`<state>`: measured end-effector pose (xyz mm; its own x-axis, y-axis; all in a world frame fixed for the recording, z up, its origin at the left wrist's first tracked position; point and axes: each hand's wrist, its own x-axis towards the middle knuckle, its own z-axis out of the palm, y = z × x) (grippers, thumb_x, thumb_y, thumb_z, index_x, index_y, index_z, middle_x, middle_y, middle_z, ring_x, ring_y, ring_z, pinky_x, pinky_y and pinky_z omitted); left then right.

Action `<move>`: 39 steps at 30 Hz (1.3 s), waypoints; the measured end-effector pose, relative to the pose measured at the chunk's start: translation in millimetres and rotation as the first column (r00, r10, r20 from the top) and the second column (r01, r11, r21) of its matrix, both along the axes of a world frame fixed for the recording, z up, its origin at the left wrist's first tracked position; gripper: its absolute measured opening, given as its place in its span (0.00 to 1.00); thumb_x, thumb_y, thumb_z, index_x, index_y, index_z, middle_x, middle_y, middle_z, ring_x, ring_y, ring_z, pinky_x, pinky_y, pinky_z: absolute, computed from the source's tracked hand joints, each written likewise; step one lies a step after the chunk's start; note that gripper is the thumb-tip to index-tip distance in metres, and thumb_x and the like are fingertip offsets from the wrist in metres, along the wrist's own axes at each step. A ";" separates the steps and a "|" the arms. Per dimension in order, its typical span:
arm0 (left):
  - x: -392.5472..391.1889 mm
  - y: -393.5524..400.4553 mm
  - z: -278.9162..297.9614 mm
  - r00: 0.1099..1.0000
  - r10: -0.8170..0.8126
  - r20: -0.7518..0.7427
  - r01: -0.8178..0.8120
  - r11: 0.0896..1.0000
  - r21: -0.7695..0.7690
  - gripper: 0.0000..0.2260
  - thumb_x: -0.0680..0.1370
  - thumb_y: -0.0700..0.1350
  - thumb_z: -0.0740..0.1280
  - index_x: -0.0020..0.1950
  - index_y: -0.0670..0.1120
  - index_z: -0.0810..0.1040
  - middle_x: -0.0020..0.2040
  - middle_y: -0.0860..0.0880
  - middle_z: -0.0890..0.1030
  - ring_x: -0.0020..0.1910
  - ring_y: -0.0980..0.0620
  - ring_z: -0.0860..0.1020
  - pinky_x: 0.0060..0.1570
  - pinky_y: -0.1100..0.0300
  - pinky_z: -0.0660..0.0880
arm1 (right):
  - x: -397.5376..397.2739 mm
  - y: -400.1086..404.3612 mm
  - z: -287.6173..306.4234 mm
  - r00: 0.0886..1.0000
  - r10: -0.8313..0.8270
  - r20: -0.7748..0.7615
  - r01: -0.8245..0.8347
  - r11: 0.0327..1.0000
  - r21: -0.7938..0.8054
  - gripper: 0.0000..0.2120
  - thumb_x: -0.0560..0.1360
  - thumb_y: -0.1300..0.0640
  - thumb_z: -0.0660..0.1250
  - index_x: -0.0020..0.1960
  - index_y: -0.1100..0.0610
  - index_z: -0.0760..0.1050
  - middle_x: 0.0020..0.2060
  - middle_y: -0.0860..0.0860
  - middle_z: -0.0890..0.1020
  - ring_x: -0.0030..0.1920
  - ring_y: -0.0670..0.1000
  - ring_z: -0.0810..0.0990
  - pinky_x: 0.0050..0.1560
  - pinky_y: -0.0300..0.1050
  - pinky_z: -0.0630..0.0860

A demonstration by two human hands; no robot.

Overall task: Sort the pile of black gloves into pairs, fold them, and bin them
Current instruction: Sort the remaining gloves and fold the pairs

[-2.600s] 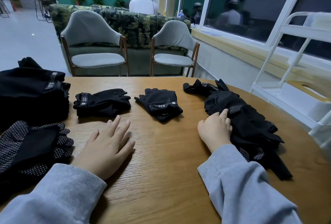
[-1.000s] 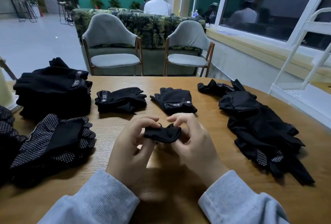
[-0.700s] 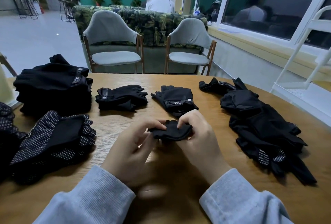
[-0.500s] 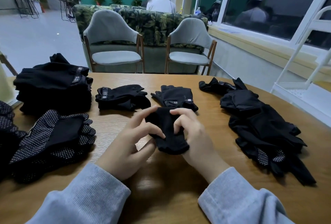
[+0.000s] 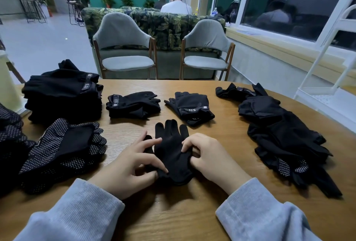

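Flattening step: plain black knit glove (image 5: 171, 150) spread on wooden bench (image 5: 221, 140), left hand (image 5: 125, 165) and right hand (image 5: 210, 158) each pinching an edge. Next, probably match from loose black glove heap (image 5: 283, 134).

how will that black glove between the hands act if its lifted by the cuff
The black glove will probably droop: the left hand and right hand bunch its fabric easily. It looks thin, so likely light. Lying flat on the table, it shouldn't roll.
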<state>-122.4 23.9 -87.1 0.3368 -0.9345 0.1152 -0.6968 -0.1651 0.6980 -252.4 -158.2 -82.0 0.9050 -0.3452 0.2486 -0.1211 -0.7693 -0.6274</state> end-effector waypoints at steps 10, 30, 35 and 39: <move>-3.6 2.6 -0.1 0.997 -0.080 0.009 0.080 0.996 0.035 0.13 0.64 0.59 0.59 0.43 0.73 0.78 0.64 0.69 0.68 0.71 0.72 0.49 0.74 0.56 0.47 | -16.4 -2.0 8.8 0.998 -0.058 -0.027 0.056 0.996 -0.075 0.10 0.70 0.67 0.66 0.43 0.53 0.78 0.39 0.40 0.75 0.46 0.40 0.71 0.45 0.25 0.66; -30.6 -22.9 -16.2 0.981 0.041 0.192 -0.010 0.987 -0.159 0.15 0.71 0.67 0.54 0.54 0.67 0.71 0.62 0.71 0.68 0.68 0.73 0.58 0.72 0.64 0.49 | -80.1 -54.7 6.3 0.584 -0.765 0.269 0.811 0.557 -0.176 0.09 0.73 0.63 0.65 0.49 0.54 0.80 0.54 0.52 0.77 0.60 0.55 0.68 0.57 0.51 0.66; -36.2 -26.0 -14.2 0.916 -0.009 0.401 -0.031 0.995 0.093 0.39 0.59 0.79 0.30 0.67 0.72 0.53 0.69 0.72 0.44 0.70 0.72 0.37 0.65 0.70 0.32 | -93.9 -69.3 5.7 0.544 -0.839 0.012 0.823 0.530 -0.206 0.11 0.76 0.57 0.62 0.53 0.50 0.81 0.67 0.53 0.69 0.69 0.56 0.59 0.66 0.52 0.59; -40.0 -26.7 -10.5 0.896 -0.057 0.441 -0.024 0.984 0.175 0.37 0.57 0.77 0.25 0.65 0.75 0.44 0.70 0.68 0.38 0.70 0.67 0.32 0.67 0.65 0.30 | -92.9 -69.3 6.4 0.572 -0.818 -0.062 0.805 0.575 -0.150 0.16 0.77 0.56 0.60 0.63 0.50 0.76 0.71 0.53 0.65 0.70 0.55 0.59 0.69 0.52 0.59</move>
<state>-162.5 -2.8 -97.6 0.2728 -0.9582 0.0863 -0.9301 -0.2398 0.2782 -345.2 -227.5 -75.6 0.2794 -0.9294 0.2410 -0.7873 -0.3654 -0.4965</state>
